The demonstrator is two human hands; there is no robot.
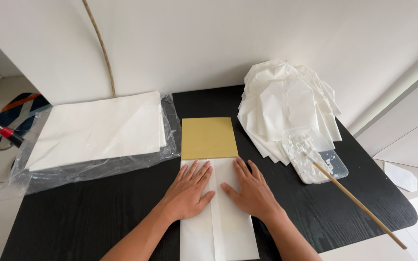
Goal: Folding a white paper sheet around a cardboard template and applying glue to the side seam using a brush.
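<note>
Head camera view, looking down on a black table [97,212] set against a pale wall. At the middle of the table's near edge lies a folded white sheet of paper [228,227], its two side flaps meeting in a seam down the centre. The left hand [189,191] lies flat on the left flap, fingers spread and pointing away from the body, grasping nothing. The right hand [250,191] lies flat on the right flap in the same way, palm down, released, just beside the left. Touching the far edge of the white sheet, a yellow square of card [208,137] shows from beneath it. Left of the sheet, well apart, a stack of white paper [97,128] rests on a clear plastic wrapper [73,171]. To the right of the sheet sits a fanned pile of folded white paper pieces [286,101], and nearer, a clear tray of white paste [315,159] with a long wooden stick [359,205] resting in it
</note>
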